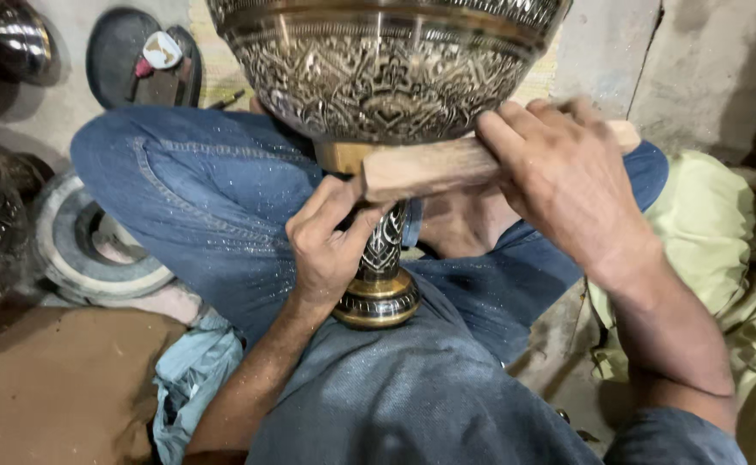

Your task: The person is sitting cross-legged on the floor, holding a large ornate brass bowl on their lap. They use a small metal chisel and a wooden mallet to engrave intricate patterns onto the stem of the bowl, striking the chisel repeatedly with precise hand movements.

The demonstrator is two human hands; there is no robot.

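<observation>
Two hands work an engraved brass vase (378, 77) resting on the lap: the left hand (330, 237) clenched round its stem at 6 o'clock, the right hand (567, 181) gripping a wooden block (421, 165), probably a mallet, at 3 o'clock; next comes a steady, aimed tap

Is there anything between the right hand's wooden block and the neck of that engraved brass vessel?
Nothing visible: the wooden block in the right hand meets the engraved brass vessel at its neck, just above the left hand.
</observation>
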